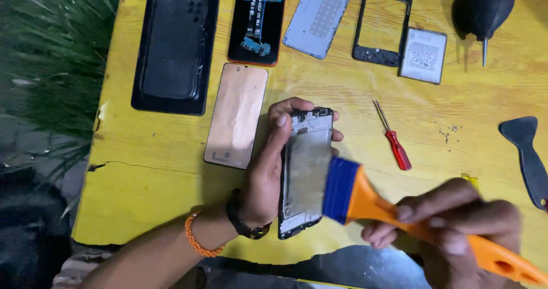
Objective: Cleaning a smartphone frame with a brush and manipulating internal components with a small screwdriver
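Left hand wrapped around a stripped phone frame, thumb along the left edge and fingertips curling over the far and right edges, holding it just above the yellow counter near the middle. Long axis of the frame running near to far, tilted slightly rightward at the far end. Right hand closed on the orange handle of a flat brush, lower right, blue bristle end lying over the right near part of the frame. Brush handle angled from lower right up toward the left, so crossing the frame's long axis at a slant. Frame immediately left of the right hand; left hand the nearer, already gripping it.

Just left of the frame, a copper-backed panel flat on the counter. To the right, a small red screwdriver. Along the far edge: a black case, an opened phone body with board showing, a pale back cover, a black mid-frame, a battery and a black air blower. At the far right edge, a dark plastic pry tool.
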